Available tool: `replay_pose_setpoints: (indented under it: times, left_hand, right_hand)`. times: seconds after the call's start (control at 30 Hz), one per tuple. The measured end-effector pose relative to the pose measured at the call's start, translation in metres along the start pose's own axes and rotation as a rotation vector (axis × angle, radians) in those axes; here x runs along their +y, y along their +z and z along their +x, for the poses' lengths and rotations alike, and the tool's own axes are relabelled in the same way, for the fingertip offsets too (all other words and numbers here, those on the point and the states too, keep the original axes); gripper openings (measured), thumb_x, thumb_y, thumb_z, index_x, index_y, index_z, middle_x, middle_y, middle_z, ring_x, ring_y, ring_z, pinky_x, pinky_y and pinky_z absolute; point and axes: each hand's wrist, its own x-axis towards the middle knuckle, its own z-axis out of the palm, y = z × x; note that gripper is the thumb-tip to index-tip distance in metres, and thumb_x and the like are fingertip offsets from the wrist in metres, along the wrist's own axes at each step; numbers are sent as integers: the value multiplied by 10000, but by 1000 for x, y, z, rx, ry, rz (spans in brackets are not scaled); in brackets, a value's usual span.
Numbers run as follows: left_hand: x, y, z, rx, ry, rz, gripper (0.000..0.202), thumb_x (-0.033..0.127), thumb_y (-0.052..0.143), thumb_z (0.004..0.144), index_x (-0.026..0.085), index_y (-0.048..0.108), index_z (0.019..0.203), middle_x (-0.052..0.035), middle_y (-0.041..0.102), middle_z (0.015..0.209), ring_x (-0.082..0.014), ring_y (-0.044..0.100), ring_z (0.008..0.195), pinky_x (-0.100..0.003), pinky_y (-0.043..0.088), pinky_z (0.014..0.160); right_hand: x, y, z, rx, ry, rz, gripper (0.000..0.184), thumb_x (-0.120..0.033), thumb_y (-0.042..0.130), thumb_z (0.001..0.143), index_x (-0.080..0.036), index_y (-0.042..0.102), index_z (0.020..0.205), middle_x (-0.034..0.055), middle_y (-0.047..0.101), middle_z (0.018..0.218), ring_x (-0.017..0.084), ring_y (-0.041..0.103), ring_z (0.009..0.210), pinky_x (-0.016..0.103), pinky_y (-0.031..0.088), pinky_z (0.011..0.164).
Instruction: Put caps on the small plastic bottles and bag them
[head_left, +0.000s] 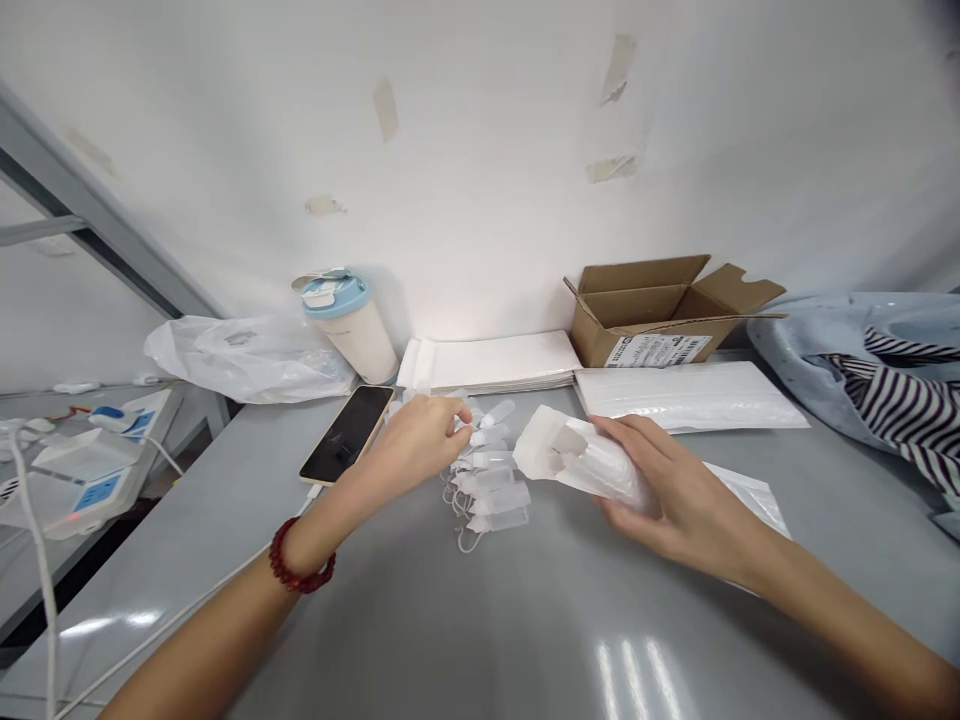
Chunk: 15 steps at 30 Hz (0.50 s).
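My right hand [667, 490] grips a white padded mailer envelope [600, 462] around its sides. The mailer is squeezed so that its mouth gapes open toward the left, and what is inside cannot be made out. Over a cluster of small translucent plastic bottles [499, 500] is my left hand [426, 435], its fingers curled in and closed. Whatever lies between those fingertips is hidden. Several of the bottles lie side by side on the grey table, with thin looped strings or cap tethers at their near ends. A red beaded bracelet [291, 565] circles my left wrist.
A phone [347, 433] on a white cable lies left of the bottles. Behind stand a blue-lidded tumbler [349, 325], a stack of white mailers [487, 360] and an open cardboard box [660, 335]. More mailers [690, 395], a plastic bag [247, 360] and striped fabric [900, 400] lie around.
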Motion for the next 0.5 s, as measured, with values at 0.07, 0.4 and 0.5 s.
replay_pose_setpoints:
  times: [0.07, 0.4, 0.5]
  left_hand:
    - [1, -3, -4, -58, -22, 12, 238, 264, 456, 788, 177, 658, 880, 25, 553, 527, -152, 497, 501, -245, 333, 524]
    - [-2, 2, -6, -145, -80, -11, 188, 231, 434, 758, 179, 596, 678, 28, 499, 497, -137, 464, 493, -238, 317, 487]
    - [-1, 1, -5, -147, -82, -61, 190, 218, 434, 760, 172, 580, 648, 41, 463, 471, -119, 427, 476, -229, 317, 489]
  right_hand:
    - [0, -1, -1, 4, -4, -11, 587, -279, 524, 805, -187, 302, 1341, 129, 492, 1140, 264, 530, 1011, 396, 487, 828]
    - [2, 0, 1, 14, 7, -21, 574, -293, 524, 806, -173, 319, 1329, 132, 498, 1139, 264, 523, 1016, 399, 484, 829]
    - [3, 0, 1, 8, 0, -24, 573, -300, 522, 809, -172, 316, 1328, 133, 496, 1144, 266, 515, 1026, 406, 479, 842]
